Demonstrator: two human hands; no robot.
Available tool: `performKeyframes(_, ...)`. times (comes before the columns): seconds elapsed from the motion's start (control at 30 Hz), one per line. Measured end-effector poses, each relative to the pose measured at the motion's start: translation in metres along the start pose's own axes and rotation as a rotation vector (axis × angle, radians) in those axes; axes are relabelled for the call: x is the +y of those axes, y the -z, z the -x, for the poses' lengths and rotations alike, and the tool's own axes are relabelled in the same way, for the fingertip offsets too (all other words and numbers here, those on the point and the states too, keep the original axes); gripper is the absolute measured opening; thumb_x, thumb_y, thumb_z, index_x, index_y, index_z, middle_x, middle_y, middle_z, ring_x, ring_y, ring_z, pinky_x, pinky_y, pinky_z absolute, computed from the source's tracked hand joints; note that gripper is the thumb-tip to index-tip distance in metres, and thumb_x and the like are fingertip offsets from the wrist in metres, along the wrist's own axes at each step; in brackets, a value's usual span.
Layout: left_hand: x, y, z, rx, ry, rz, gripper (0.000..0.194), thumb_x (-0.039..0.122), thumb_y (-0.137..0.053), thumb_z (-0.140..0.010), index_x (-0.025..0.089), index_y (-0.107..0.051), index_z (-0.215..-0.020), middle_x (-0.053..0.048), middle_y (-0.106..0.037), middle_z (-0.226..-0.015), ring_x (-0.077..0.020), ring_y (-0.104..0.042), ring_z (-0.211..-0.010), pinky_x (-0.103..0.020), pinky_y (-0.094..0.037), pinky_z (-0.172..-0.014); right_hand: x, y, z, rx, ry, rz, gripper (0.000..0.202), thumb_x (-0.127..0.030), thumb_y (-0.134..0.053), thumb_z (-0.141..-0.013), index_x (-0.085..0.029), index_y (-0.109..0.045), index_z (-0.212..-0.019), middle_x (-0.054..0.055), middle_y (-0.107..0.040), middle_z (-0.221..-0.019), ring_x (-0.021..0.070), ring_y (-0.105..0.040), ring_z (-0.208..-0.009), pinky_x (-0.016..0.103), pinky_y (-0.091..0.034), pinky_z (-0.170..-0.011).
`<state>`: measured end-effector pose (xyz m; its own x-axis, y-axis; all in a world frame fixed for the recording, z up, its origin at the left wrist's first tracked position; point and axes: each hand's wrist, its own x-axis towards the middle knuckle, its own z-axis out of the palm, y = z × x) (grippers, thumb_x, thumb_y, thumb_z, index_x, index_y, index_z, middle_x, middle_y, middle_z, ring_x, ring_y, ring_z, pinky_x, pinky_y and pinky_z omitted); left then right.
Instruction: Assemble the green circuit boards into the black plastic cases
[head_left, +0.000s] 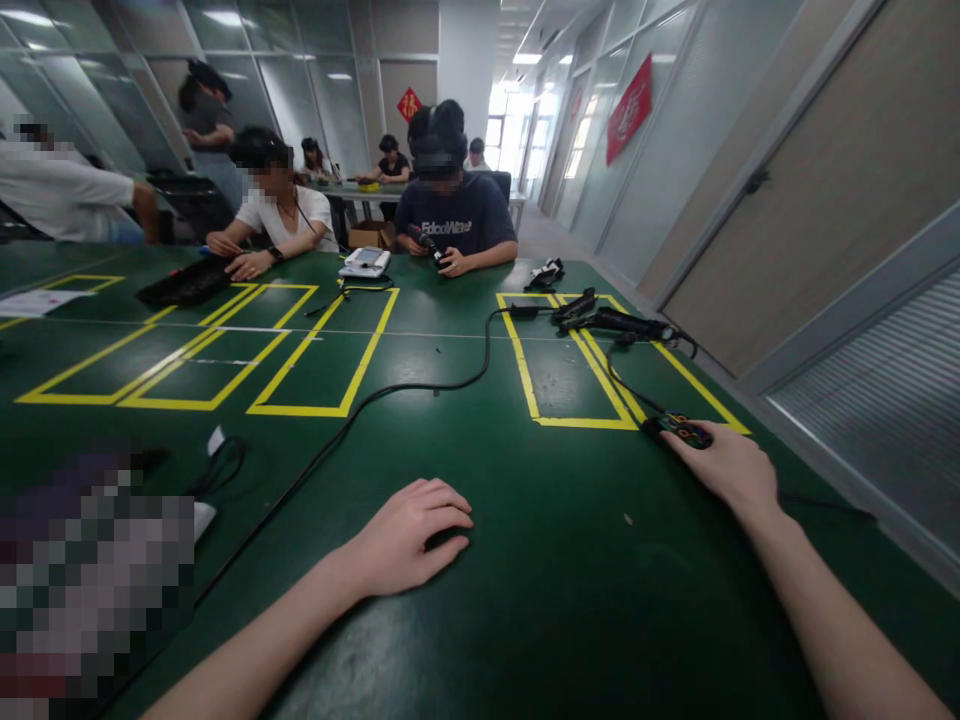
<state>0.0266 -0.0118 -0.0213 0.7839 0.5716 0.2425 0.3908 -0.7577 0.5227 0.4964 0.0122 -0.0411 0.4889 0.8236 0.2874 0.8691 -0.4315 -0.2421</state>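
My left hand [414, 535] rests palm down on the green table [517, 620], fingers lightly bent and thumb apart from them. Nothing shows in the gap between thumb and fingers. On the right, my right hand [731, 468] grips a small black piece [679, 430] with coloured wires or markings on top. My thumb lies along its near side; the other fingers are mostly hidden. Beyond that hand, a black clamp-like device [619, 322] lies over the yellow tape, and a thin black cord [622, 380] runs from near it toward the held piece.
A long black cable [360, 408] crosses the table from lower left to a small black box [525, 312]. Yellow tape [300, 410] marks rectangles. Across sit a person [454, 215] handling a black tool and another person [289, 215] beside a black tray [187, 280]. A white device [365, 262] stands between them.
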Motion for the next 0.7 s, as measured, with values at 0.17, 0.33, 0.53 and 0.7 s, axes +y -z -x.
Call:
performKeyframes(0.17, 0.000, 0.000, 0.000, 0.013, -0.004, 0.004, 0.018, 0.025, -0.058, -0.102, 0.021, -0.073, -0.113, -0.007, -0.076, -0.115, -0.0219, -0.069, -0.109, -0.037, -0.053, -0.098, -0.070, 0.002, 0.043, -0.140, 0.196, -0.074, 0.035, -0.044, -0.066, -0.088, -0.019, -0.077, -0.109, 0.013, -0.079, -0.105, 0.0344, -0.075, -0.094, 0.040, -0.059, -0.073)
performKeyframes(0.33, 0.004, -0.002, 0.002, 0.173, -0.055, 0.011, 0.030, 0.035, -0.063, -0.098, 0.021, -0.066, -0.124, -0.013, -0.071, -0.124, -0.0256, -0.067, -0.113, -0.040, -0.053, -0.097, -0.142, 0.010, 0.124, -0.406, 0.900, -0.418, 0.027, -0.031, -0.069, -0.090, -0.021, -0.071, -0.116, 0.005, -0.076, -0.102, 0.0206, -0.075, -0.088, 0.030, -0.058, -0.075)
performKeyframes(0.53, 0.009, -0.014, 0.003, 0.079, -0.144, -0.018, 0.045, 0.060, -0.076, -0.085, 0.018, -0.068, -0.102, -0.005, -0.069, -0.083, -0.0209, -0.064, -0.077, -0.035, -0.049, -0.074, -0.162, 0.013, 0.169, -0.462, 1.293, -0.501, 0.027, -0.031, -0.067, -0.091, -0.022, -0.067, -0.116, 0.003, -0.071, -0.093, 0.0152, -0.070, -0.075, 0.024, -0.048, -0.060)
performKeyframes(0.7, 0.011, -0.013, 0.002, 0.027, -0.056, -0.102, 0.057, 0.055, -0.082, -0.080, 0.019, -0.067, -0.122, -0.007, -0.073, -0.097, -0.0250, -0.066, -0.091, -0.039, -0.051, -0.086, -0.159, 0.010, 0.169, -0.275, 1.243, -0.608, 0.028, -0.033, -0.058, -0.099, -0.019, -0.064, -0.121, 0.008, -0.075, -0.099, 0.0182, -0.073, -0.080, 0.027, -0.053, -0.064)
